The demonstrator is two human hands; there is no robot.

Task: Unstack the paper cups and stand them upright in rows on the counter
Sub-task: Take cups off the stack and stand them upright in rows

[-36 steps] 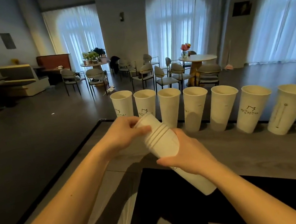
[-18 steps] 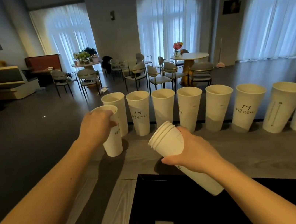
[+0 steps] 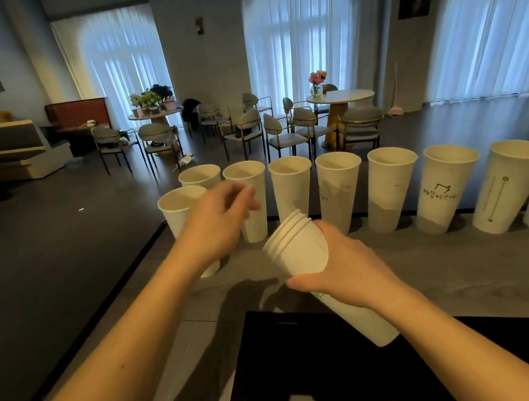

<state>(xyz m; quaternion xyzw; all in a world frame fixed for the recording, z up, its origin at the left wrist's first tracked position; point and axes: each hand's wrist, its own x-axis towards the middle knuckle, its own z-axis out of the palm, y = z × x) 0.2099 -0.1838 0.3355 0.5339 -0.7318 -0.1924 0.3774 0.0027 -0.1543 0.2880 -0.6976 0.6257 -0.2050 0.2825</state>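
left hand [image 3: 221,221] up mid-air, fingers loose, slightly blurred, holding nothing, forearm reaching forward. right hand [image 3: 339,266] lower, fingers and thumb curled in a grip, wrist angled left.

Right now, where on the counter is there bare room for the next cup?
Bare counter lies in front of the back row, right of the front cup. The far edge is crowded rim to rim. The right hand holds the stack; the left hand is blurred.

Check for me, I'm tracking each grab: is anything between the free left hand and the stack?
Nothing visible. The left hand is empty above the counter, and open air separates it from the stack gripped in the right hand.
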